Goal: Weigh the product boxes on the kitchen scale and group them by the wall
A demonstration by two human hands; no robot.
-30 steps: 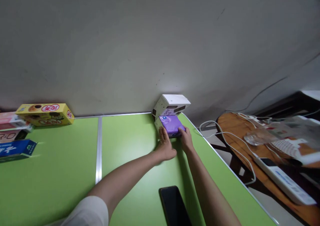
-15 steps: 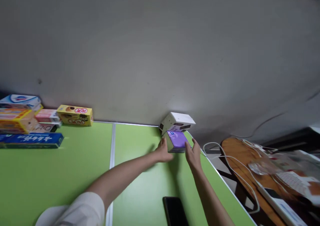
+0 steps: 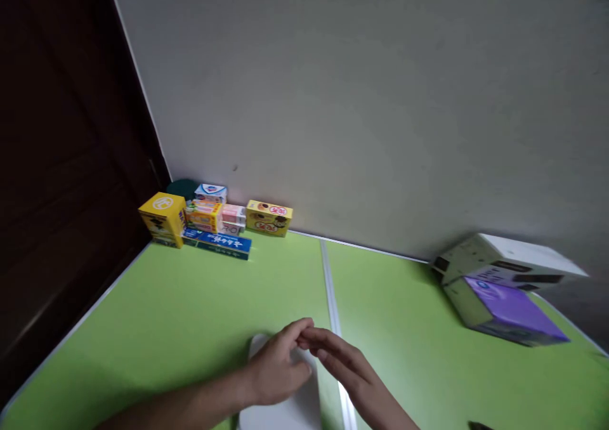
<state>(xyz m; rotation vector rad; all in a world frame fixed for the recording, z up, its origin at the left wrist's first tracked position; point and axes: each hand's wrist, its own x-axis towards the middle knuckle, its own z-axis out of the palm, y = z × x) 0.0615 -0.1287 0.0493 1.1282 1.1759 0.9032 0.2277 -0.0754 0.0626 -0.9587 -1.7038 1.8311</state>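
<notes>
My left hand (image 3: pixel 281 366) is over a white, rounded flat object (image 3: pixel 290 411) at the front of the green table. Its thumb stands apart from the fingers and nothing shows in its grasp. From the right, my right hand (image 3: pixel 349 370) meets it at the fingertips, fingers stretched out, also with nothing visible in it. The white object lies partly hidden beneath both hands, so I cannot tell its kind. Off to the right a purple-topped pack (image 3: pixel 516 309) rests against a white printed box (image 3: pixel 518 262).
Against the wall at the back left stand a yellow cube-shaped box (image 3: pixel 164 217), a long blue box (image 3: pixel 219 241), a yellow snack box (image 3: pixel 269 219), a blue-white box (image 3: pixel 210 193) and a dark green round thing (image 3: pixel 182 189). A dark object (image 3: pixel 479 425) peeks in at the bottom right.
Both hands have let go of the purple pack, leaving it by the white box, and moved left to the white object. My view has turned left, bringing more boxes into sight.
</notes>
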